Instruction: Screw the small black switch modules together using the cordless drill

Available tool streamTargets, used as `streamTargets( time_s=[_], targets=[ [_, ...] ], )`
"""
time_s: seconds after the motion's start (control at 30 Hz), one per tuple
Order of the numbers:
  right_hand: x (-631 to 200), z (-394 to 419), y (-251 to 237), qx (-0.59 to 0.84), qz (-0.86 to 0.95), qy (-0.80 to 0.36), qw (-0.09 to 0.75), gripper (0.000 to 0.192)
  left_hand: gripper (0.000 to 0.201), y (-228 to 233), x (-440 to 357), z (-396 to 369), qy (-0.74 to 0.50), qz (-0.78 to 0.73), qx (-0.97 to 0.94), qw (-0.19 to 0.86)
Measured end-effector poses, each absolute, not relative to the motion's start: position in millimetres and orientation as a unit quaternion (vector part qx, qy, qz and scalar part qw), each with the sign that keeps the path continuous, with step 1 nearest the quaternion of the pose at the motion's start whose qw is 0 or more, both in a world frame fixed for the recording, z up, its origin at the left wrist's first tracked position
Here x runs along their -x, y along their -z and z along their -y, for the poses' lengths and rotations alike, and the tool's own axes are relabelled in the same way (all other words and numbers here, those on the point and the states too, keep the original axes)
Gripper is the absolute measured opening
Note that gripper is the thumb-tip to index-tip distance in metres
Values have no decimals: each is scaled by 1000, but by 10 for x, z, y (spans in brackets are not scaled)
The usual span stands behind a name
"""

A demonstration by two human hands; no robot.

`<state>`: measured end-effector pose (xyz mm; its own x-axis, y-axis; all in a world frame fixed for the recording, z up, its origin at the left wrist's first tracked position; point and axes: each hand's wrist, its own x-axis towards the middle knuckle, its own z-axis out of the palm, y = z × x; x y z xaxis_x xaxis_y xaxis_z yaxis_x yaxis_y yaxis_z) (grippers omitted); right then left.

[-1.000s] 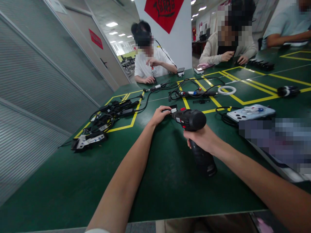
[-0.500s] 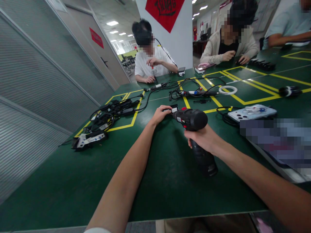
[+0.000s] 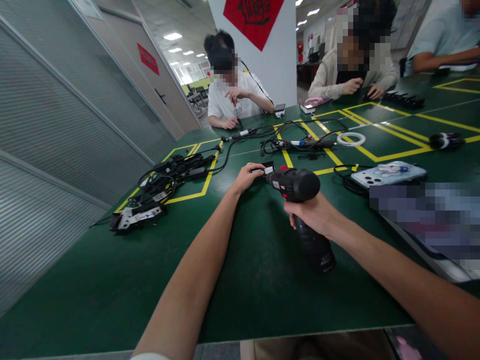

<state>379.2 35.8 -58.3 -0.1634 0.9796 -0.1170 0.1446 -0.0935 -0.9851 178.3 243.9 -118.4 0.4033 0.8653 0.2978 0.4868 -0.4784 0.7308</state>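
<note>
A black cordless drill (image 3: 294, 184) with red marks is gripped by my right hand (image 3: 309, 212), fingers wrapped round its handle. The drill's front end points away from me and to the left, at a small black piece with a white face (image 3: 268, 167). My left hand (image 3: 248, 176) has its fingers closed on the left side of that piece, against the green table (image 3: 262, 295). The drill body hides part of the piece, and whether the bit touches it I cannot tell.
Tangled black cables (image 3: 176, 172) lie to the left, with a black-and-white part (image 3: 137, 218) in front of them. Beyond my hands are more cables, a pen-shaped tool (image 3: 303, 144) and a white ring (image 3: 351, 139). A phone (image 3: 390, 174) lies at right. Several people sit across the table.
</note>
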Motion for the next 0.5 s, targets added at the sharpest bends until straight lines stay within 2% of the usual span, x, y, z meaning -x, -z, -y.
streamTargets(
  time_s=[0.5],
  targets=[
    [-3797,-353,571,521,552,-524,386,9,27,1189,-1793,-2443,-339,-429,-791,274]
  ],
)
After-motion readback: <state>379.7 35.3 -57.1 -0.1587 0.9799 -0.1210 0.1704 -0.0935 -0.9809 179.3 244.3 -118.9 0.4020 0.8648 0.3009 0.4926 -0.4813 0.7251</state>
